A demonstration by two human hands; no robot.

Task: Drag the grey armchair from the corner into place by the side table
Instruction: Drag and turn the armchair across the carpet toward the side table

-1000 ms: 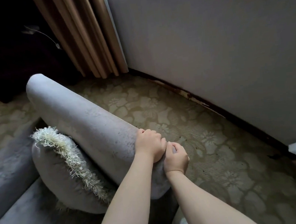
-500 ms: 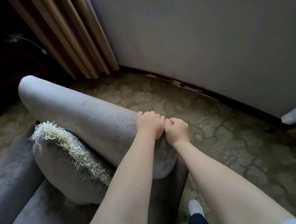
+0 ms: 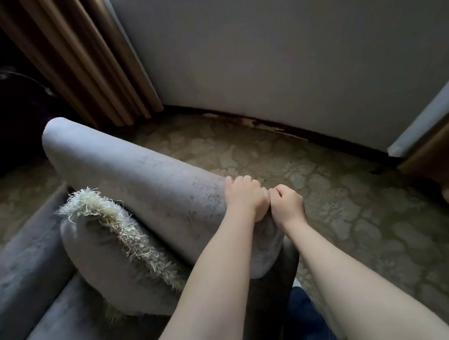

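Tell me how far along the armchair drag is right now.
Done: both hands are on the chair, the left hand and right hand clenched side by side on the near end of the grey armchair armrest. In hand: the pull itself, with bare carpet between chair and wall. Left: reaching the side table, which is not in view, so remaining distance cannot be judged.

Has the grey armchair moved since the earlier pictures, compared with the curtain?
Cannot tell. The camera itself has shifted, so the gap between the armchair and the curtain looks about the same; both hands grip its arm.
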